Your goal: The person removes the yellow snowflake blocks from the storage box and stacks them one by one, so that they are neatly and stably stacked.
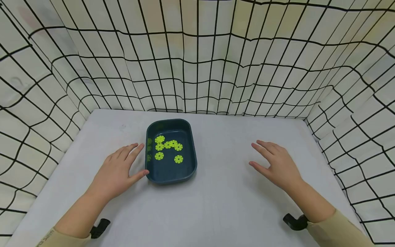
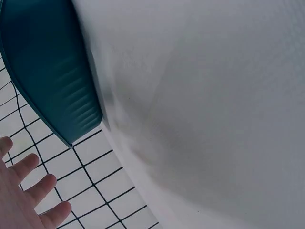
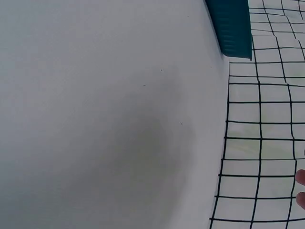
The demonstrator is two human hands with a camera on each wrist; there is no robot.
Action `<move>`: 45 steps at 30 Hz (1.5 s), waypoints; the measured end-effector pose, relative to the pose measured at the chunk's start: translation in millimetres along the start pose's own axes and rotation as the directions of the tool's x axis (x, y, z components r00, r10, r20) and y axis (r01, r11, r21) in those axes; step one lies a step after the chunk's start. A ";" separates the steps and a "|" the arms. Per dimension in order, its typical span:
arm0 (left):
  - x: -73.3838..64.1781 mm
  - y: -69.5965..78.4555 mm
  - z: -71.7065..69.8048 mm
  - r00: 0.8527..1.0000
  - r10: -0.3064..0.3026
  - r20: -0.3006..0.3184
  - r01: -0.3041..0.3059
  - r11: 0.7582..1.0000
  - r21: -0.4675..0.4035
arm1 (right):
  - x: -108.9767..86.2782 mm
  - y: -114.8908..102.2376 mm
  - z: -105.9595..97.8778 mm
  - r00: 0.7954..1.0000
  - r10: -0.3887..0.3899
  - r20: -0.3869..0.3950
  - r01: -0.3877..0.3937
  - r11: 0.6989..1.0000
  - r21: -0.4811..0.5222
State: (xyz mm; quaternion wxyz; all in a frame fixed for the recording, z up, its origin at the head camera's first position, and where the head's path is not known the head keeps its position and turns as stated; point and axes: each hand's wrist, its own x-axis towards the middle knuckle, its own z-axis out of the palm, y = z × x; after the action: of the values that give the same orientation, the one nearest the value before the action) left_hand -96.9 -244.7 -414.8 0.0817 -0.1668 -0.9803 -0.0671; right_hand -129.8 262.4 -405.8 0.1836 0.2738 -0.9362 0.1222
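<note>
tray [image 1: 171, 173] lies lengthwise away from the person, hands flat and empty, left hand [image 1: 118, 171] just beside it.

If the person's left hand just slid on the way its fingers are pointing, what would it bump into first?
Most likely the dark teal tray. The left hand lies open beside it, fingers aimed up and to the right, with the thumb tip already at the tray's near left corner. Whether the longer fingers would clip the wall or pass above it is hard to judge.

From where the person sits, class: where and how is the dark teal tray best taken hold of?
Probably by its long side rims. The tray stands lengthwise away from the person, with a raised rolled rim. The left hand, already beside its left wall, takes that rim; the right hand comes in from the right. Lift level: loose green discs lie inside.
</note>
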 end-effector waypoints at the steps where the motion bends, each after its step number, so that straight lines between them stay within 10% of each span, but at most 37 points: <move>1: -0.3 -0.4 0.3 1.000 -0.001 0.001 0.001 1.000 -0.007 | 2.0 -0.8 1.3 1.000 -0.004 -0.008 0.004 1.000 0.013; 17: 2.4 -3.7 7.5 0.995 -0.026 0.094 0.037 0.992 -0.120 | 37.9 -23.3 23.6 0.998 0.040 0.056 -0.052 0.974 0.219; 29: 5.1 -2.5 13.4 0.961 -0.064 0.269 0.135 0.958 -0.253 | 87.9 -46.8 44.4 0.985 -0.046 0.167 -0.003 0.959 0.283; 38: 3.5 -5.1 19.0 0.933 -0.080 0.350 0.208 0.915 -0.346 | 126.4 -70.1 50.9 0.944 -0.166 0.284 0.079 0.953 0.293; 45: 2.9 -4.5 21.3 0.925 -0.090 0.369 0.223 0.916 -0.335 | 155.2 -86.7 55.8 0.872 -0.288 0.396 0.168 0.935 0.311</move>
State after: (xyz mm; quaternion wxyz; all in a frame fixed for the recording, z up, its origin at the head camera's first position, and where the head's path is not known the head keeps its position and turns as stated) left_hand -104.1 -244.7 -435.5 -0.1306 -0.1083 -0.9590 -0.2269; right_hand -218.3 100.3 -381.3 -0.0553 0.4258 -0.8888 0.1601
